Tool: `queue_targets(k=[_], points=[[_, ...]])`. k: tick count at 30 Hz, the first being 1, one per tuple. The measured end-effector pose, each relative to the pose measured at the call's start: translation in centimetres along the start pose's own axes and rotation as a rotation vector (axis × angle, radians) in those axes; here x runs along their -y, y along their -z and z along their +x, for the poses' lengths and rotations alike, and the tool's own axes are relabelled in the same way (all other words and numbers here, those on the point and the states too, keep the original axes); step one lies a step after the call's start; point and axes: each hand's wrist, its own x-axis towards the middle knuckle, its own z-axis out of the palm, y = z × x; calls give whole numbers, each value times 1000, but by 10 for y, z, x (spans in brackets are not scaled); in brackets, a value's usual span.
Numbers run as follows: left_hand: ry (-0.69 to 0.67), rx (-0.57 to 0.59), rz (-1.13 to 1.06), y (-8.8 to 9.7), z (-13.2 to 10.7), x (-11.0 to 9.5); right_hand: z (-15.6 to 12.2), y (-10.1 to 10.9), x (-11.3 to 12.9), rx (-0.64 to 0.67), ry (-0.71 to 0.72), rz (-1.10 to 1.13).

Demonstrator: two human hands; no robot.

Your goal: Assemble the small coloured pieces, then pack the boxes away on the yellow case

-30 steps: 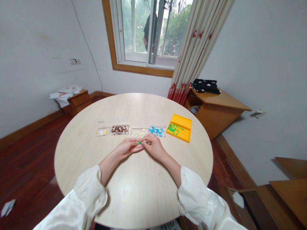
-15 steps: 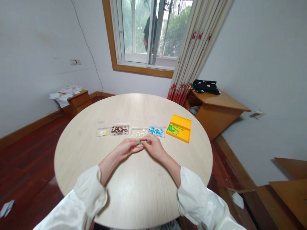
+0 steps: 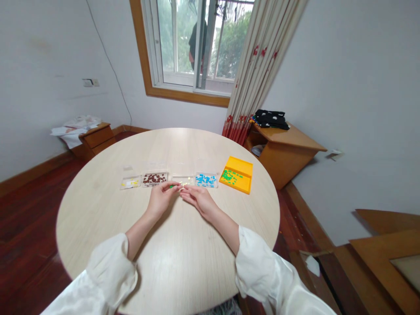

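My left hand (image 3: 160,199) is above the table, its thumb and fingers closed on a small green block (image 3: 171,187). Just to its right, my right hand (image 3: 201,202) has its fingertips brought together almost against the left ones. Whatever those right fingertips pinch, if anything, is too small to make out. Right behind both hands lies a clear plastic box (image 3: 192,180) of pale yellow pieces, its front partly covered by the fingers. A clear box (image 3: 216,186) of blue pieces stands to the right of it, and another clear box (image 3: 143,185) of dark brown pieces to the left.
An open yellow case (image 3: 241,186) with green pieces (image 3: 229,176) lies at the right. Far left in the row is a small clear box (image 3: 121,187) with yellow and white pieces. The round table (image 3: 177,258) stands near a window; a wooden cabinet (image 3: 295,144) is behind it.
The view has shifted a little to the right. My left hand has turned so its fingers point to the box of pale pieces, and the right hand's fingertips have come off the green block.
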Motion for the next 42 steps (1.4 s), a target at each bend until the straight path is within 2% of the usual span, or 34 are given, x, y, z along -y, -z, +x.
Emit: queue_targets(k=[3, 7, 14, 23, 27, 32, 37, 42], points=[[-143, 9, 196, -2, -5, 1, -3, -4, -1, 70, -124, 183], [-177, 61, 313, -5, -11, 2, -1, -6, -3, 56, -211, 318], [-260, 134, 387, -6, -12, -2, -1, -7, -2, 16, -233, 446], [-489, 237, 547, -3, -11, 6, -1, -8, 2, -18, -253, 499], [-526, 163, 586, 0, -12, 2, -2, -7, 1, 12, -228, 419], [-539, 35, 614, 5, -8, -1, -4, -3, 7, 95, -102, 243], [-546, 22, 616, 9, -3, 3, 1, 22, 35, -44, 53, 120], [-543, -8, 591, 8, -3, 0, -7, 76, 88, -241, 204, -148]])
